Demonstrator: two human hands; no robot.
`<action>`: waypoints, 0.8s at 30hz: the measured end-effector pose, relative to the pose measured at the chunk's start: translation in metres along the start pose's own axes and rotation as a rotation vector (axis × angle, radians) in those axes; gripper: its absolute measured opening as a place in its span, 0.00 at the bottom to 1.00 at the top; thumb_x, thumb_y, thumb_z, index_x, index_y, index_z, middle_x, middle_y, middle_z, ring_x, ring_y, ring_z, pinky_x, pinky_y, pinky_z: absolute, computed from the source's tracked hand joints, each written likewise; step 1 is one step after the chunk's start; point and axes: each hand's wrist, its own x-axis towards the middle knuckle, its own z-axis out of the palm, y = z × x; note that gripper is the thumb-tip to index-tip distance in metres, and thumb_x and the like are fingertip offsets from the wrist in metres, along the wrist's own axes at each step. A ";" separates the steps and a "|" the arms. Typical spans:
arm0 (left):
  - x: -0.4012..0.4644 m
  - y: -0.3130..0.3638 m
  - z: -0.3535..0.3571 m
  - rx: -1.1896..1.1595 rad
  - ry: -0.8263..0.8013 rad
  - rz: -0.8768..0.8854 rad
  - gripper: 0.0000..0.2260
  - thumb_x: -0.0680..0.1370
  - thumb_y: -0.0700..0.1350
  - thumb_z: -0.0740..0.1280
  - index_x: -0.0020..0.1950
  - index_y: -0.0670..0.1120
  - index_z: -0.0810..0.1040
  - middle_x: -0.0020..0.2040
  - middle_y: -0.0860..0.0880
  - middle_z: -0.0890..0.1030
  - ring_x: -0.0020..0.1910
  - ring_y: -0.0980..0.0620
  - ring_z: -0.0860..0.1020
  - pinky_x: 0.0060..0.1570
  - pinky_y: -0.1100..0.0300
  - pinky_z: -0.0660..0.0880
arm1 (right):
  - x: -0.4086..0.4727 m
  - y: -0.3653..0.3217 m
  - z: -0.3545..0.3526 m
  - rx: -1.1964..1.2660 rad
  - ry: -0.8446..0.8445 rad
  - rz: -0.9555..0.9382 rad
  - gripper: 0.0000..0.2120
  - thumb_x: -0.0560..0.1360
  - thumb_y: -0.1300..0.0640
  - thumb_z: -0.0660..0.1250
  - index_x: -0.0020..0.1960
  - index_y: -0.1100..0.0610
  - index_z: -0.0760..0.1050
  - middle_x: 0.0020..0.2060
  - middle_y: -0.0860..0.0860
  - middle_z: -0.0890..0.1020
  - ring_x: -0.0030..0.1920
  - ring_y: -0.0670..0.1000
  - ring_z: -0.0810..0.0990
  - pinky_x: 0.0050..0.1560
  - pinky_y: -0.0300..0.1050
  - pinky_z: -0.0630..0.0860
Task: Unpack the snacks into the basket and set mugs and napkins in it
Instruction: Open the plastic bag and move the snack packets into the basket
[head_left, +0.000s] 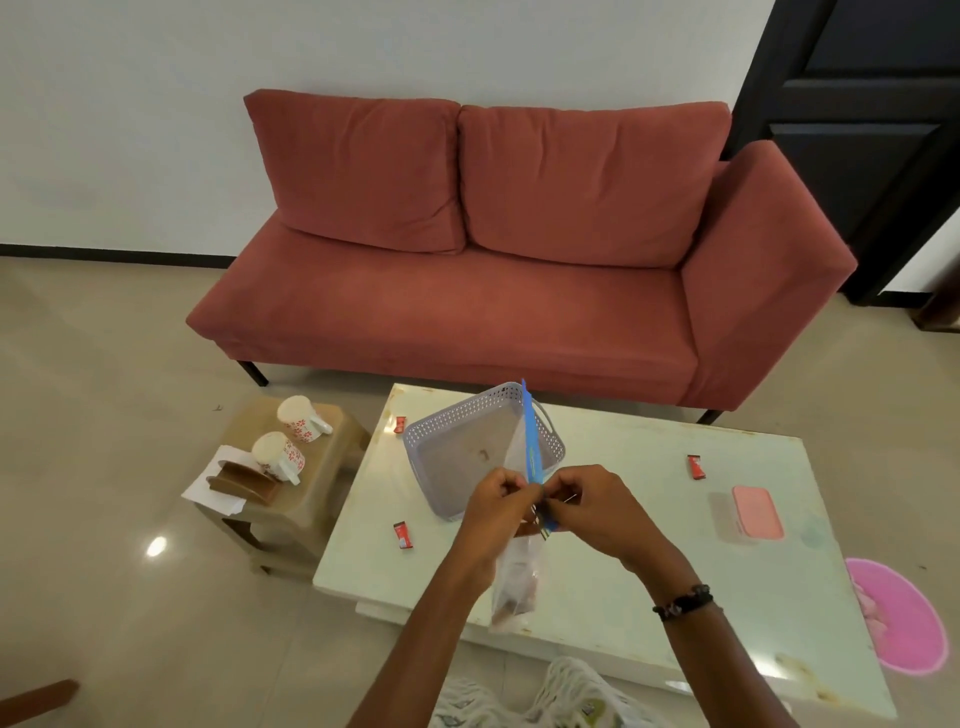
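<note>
A clear zip bag (517, 582) with a blue seal strip hangs over the white table (613, 582), brown snacks inside it. My left hand (493, 512) and my right hand (587, 506) pinch the bag's top edge from either side. Just behind my hands sits the empty grey perforated basket (441, 441). Three small red snack packets lie on the table, one far left (399, 424), one near left (403, 535) and one right (697, 466). Two white mugs with red flowers (301, 418) (278, 457) stand on a brown stool (311, 499), beside a napkin holder (241, 483) on white napkins (208, 491).
A pink-lidded container (756, 512) sits on the table's right side. A red sofa (493, 260) stands behind the table. A pink mat (904, 618) lies on the floor at the right, and a dark door (872, 130) is at the back right.
</note>
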 end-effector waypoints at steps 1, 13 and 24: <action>-0.004 -0.003 0.000 0.014 -0.007 -0.014 0.06 0.77 0.43 0.65 0.41 0.44 0.72 0.39 0.45 0.79 0.36 0.51 0.78 0.37 0.64 0.79 | 0.000 0.000 0.002 0.000 0.002 0.006 0.04 0.70 0.63 0.69 0.41 0.57 0.82 0.35 0.51 0.84 0.39 0.51 0.84 0.47 0.45 0.81; -0.014 -0.013 -0.002 0.425 -0.134 0.108 0.13 0.79 0.45 0.57 0.39 0.41 0.76 0.30 0.49 0.77 0.25 0.56 0.76 0.31 0.67 0.74 | -0.012 0.013 0.015 0.025 -0.003 0.083 0.03 0.71 0.62 0.67 0.42 0.57 0.80 0.37 0.51 0.84 0.40 0.49 0.84 0.49 0.45 0.82; -0.025 -0.029 0.000 0.319 -0.216 -0.029 0.15 0.79 0.45 0.57 0.35 0.45 0.74 0.27 0.49 0.74 0.24 0.55 0.74 0.28 0.66 0.73 | -0.030 0.029 0.010 0.243 -0.390 0.123 0.12 0.79 0.57 0.57 0.38 0.54 0.72 0.31 0.46 0.73 0.32 0.45 0.67 0.37 0.36 0.67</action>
